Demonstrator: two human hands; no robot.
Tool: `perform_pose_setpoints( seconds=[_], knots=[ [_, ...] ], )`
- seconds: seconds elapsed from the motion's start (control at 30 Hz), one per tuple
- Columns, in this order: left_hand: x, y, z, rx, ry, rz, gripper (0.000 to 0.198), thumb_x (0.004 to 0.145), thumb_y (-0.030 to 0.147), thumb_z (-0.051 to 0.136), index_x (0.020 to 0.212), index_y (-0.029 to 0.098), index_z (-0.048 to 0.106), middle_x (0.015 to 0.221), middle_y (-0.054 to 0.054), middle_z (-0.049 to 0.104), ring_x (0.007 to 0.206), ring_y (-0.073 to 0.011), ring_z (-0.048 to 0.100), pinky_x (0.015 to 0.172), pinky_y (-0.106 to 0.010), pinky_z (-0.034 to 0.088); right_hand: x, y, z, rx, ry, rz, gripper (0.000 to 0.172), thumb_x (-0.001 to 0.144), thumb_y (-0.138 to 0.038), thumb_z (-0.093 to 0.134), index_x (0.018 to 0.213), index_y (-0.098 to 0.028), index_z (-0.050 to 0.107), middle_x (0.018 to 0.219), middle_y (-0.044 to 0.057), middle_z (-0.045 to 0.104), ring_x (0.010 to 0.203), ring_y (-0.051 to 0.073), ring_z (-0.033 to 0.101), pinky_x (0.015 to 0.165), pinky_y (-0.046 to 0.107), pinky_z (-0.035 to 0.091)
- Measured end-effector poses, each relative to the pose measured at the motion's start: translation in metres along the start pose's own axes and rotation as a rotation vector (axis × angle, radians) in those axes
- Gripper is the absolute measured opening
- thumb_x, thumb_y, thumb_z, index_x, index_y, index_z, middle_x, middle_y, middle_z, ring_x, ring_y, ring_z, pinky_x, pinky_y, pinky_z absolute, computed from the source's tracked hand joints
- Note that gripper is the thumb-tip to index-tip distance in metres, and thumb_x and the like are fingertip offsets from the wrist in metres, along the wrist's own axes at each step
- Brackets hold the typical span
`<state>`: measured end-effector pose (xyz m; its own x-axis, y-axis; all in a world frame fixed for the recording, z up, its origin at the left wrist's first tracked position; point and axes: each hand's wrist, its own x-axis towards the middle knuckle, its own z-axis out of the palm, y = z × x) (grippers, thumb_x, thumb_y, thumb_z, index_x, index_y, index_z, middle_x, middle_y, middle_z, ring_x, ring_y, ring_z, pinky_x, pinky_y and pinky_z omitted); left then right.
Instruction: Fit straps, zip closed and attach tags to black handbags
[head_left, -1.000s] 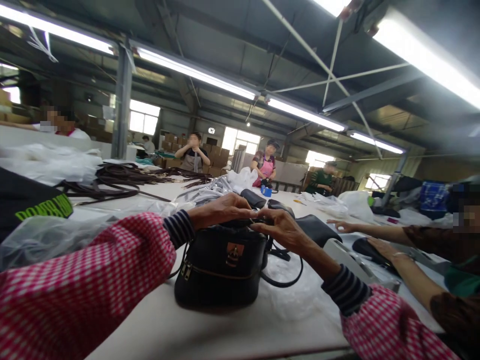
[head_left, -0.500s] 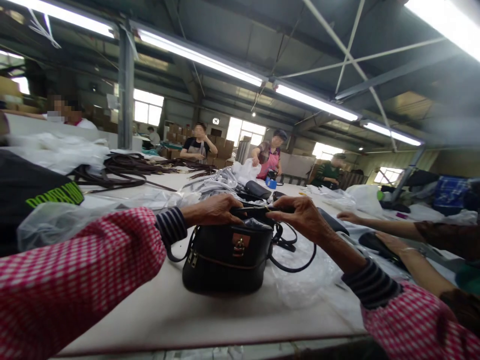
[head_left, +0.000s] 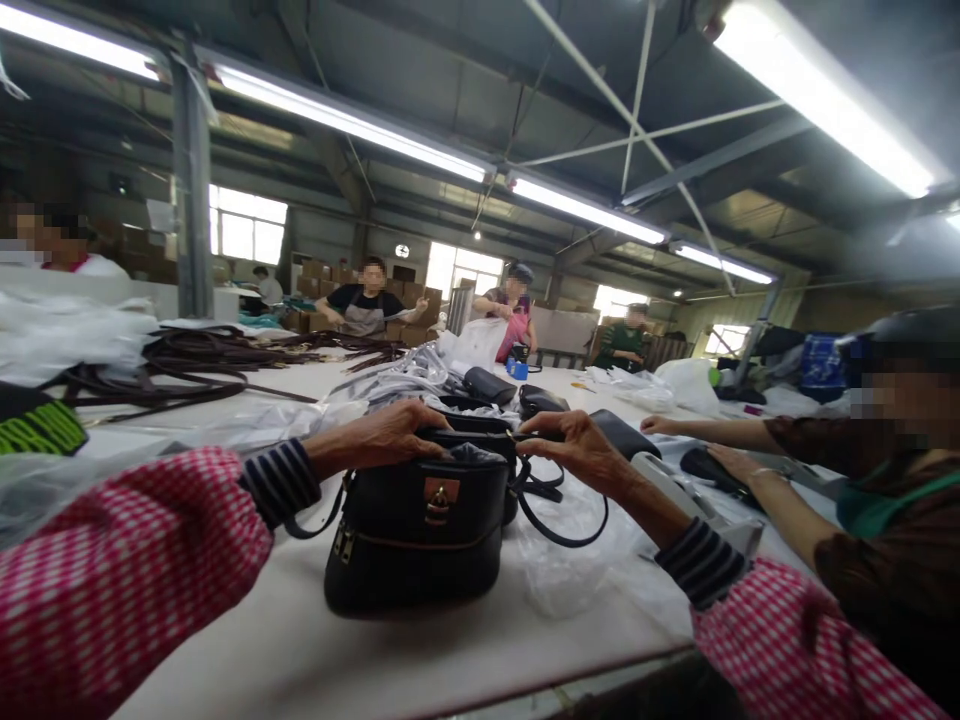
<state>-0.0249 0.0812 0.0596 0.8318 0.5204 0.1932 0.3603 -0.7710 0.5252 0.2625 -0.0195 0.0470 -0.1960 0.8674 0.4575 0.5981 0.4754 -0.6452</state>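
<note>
A small black handbag [head_left: 416, 545] with a brown clasp and gold zip stands on the white table [head_left: 315, 650] in front of me. My left hand [head_left: 390, 435] grips the top rim of the bag on its left side, fingers curled over the edge. My right hand [head_left: 574, 450] pinches the top rim on the right side. Grey stuffing shows in the bag's open mouth. Its black strap [head_left: 559, 520] loops onto the table to the right, over clear plastic wrap [head_left: 559, 575].
A person at my right rests both hands on a dark bag [head_left: 712, 465]. More black bags [head_left: 487, 385] lie behind mine. Brown straps [head_left: 187, 365] and plastic bags [head_left: 45, 335] pile at the left. Several workers stand at the table's far end.
Both hands have stayed on the bag's top rim. The view has swung right and down, so the bag sits further left and the person at my right shows more.
</note>
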Motion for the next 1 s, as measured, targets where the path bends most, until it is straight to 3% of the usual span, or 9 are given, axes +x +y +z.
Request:
perform_pose_setpoints(
  seconds=[0.1,0.23,0.43,0.57,0.67,0.77,1.0],
  knots=[
    [0.002,0.007,-0.009,-0.006,-0.014,0.000,0.049,0.085,0.058,0.068,0.117,0.021,0.074,0.107,-0.003,0.074,0.094,-0.0220,0.066,0.074,-0.024,0.044,0.000,0.002,0.004,-0.021,-0.007,-0.021,0.020,0.084,-0.034,0.074,0.093,-0.017,0.079,0.082,0.002,0.070,0.079,0.017,0.060,0.073,0.028,0.045],
    [0.019,0.032,-0.010,0.014,0.081,0.077,0.051,0.089,0.063,0.061,0.114,0.020,0.075,0.102,-0.004,0.073,0.091,-0.0213,0.064,0.073,-0.025,0.042,0.000,0.004,0.005,-0.002,0.026,-0.032,0.018,0.087,-0.032,0.071,0.093,-0.018,0.078,0.079,0.000,0.068,0.075,0.015,0.057,0.069,0.026,0.043],
    [0.052,0.067,0.029,0.164,0.136,0.097,0.036,0.090,0.046,0.064,0.108,0.017,0.076,0.095,-0.006,0.072,0.089,-0.0210,0.061,0.074,-0.026,0.040,-0.004,0.003,0.003,-0.067,0.034,-0.060,0.021,0.090,-0.035,0.069,0.101,-0.018,0.076,0.078,-0.001,0.064,0.072,0.014,0.055,0.066,0.025,0.042],
    [0.059,0.059,0.044,0.103,0.144,0.117,0.026,0.087,0.037,0.067,0.096,0.016,0.078,0.082,-0.003,0.068,0.080,-0.0178,0.058,0.069,-0.025,0.038,-0.008,0.009,0.006,-0.125,0.074,-0.054,0.018,0.088,-0.026,0.069,0.105,-0.018,0.070,0.074,-0.003,0.063,0.069,0.014,0.056,0.065,0.026,0.042],
    [0.059,0.052,0.044,0.059,0.132,0.130,0.023,0.086,0.036,0.068,0.091,0.015,0.078,0.076,-0.002,0.066,0.075,-0.0162,0.057,0.065,-0.024,0.036,-0.009,0.010,0.006,-0.170,0.124,-0.101,0.017,0.086,-0.024,0.073,0.102,-0.019,0.068,0.079,-0.002,0.066,0.074,0.015,0.060,0.070,0.027,0.044],
    [0.058,0.050,0.044,0.031,0.138,0.121,0.023,0.085,0.036,0.069,0.090,0.016,0.079,0.078,-0.002,0.068,0.076,-0.0163,0.058,0.065,-0.024,0.036,-0.009,0.008,0.004,-0.280,0.105,-0.189,0.005,0.090,-0.024,0.071,0.092,-0.019,0.071,0.084,0.000,0.070,0.079,0.016,0.063,0.076,0.028,0.045],
    [0.056,0.045,0.046,-0.068,0.158,0.114,0.020,0.079,0.033,0.075,0.090,0.018,0.081,0.078,0.000,0.070,0.075,-0.0157,0.059,0.065,-0.024,0.038,-0.022,0.026,-0.007,-0.444,0.146,-0.282,0.019,0.098,-0.032,0.060,0.088,-0.020,0.072,0.082,0.004,0.072,0.073,0.018,0.065,0.072,0.029,0.047]
  ],
)
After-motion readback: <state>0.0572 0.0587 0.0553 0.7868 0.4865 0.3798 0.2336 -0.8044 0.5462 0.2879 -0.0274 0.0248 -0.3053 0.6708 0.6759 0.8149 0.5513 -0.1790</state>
